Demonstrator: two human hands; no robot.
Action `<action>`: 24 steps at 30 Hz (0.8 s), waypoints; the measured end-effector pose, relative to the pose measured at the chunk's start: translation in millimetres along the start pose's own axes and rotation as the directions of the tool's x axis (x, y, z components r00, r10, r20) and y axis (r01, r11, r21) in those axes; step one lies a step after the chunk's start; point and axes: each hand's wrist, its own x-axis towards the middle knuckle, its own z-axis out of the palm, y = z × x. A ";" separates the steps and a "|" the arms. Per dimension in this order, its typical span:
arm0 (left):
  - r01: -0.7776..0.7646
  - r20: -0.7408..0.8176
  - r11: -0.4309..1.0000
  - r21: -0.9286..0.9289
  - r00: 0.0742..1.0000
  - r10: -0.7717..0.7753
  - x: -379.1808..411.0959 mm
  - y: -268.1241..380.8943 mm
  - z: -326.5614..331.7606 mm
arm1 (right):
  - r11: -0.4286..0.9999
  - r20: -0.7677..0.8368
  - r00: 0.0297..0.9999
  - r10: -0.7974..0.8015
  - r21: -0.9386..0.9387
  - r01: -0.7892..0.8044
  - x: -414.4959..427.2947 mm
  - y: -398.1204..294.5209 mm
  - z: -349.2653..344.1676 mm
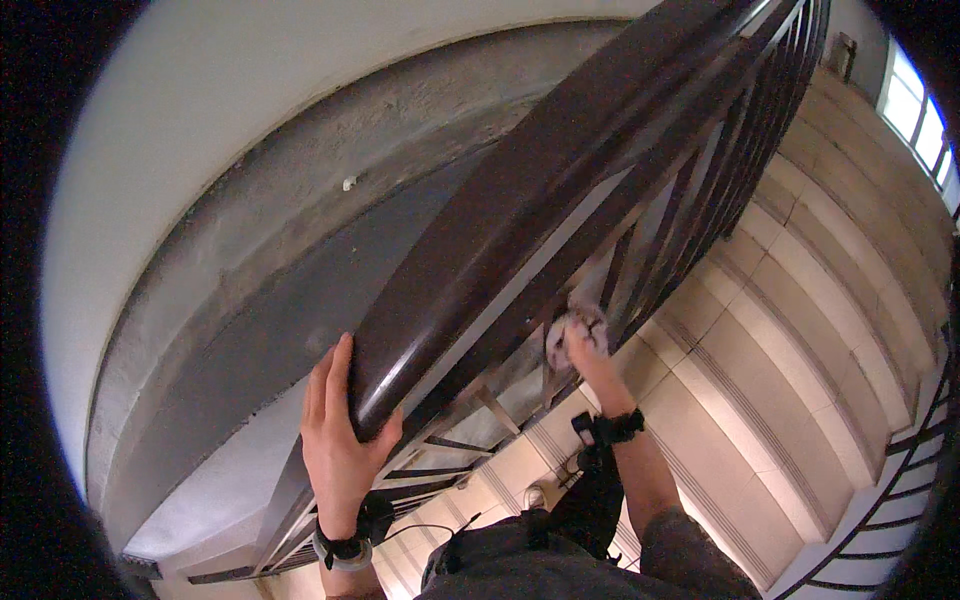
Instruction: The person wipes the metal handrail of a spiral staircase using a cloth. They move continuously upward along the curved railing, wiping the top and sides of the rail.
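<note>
A broad dark brown handrail point(480, 247) slants up through the view, glossy along its near edge. My left hand point(341, 427) rests on its near end, fingers over the far side and thumb on the near side. Below the rail, my right hand point(589, 356) holds a crumpled light pinkish cloth point(559, 341) with dark marks against the dark balusters point(619, 262). The cloth is blurred, and part of it is hidden by my fingers. Both wrists wear dark bands.
Beige tiled stairs point(750, 360) with grooved edges run along the right. Another dark railing point(885, 517) stands at the lower right, and a bright window point(911, 97) at the upper right. Beyond the handrail are a grey ledge point(247, 270) and a pale wall point(225, 90).
</note>
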 end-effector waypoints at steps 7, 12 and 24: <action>-0.082 0.040 0.992 -0.091 0.995 0.086 20.5 29.4 6.7 | -0.540 0.575 0.781 -0.242 -0.749 0.384 25.0 80.3 -153.4; -0.025 0.038 1.000 0.000 0.999 0.025 2.2 3.8 -6.2 | 0.840 -0.054 0.961 -0.272 -0.501 0.209 -16.3 -12.4 10.7; -0.071 0.016 0.997 -0.022 0.997 0.071 1.5 0.0 -15.0 | -0.287 0.509 0.845 -0.163 -0.844 0.453 -14.1 -79.8 121.9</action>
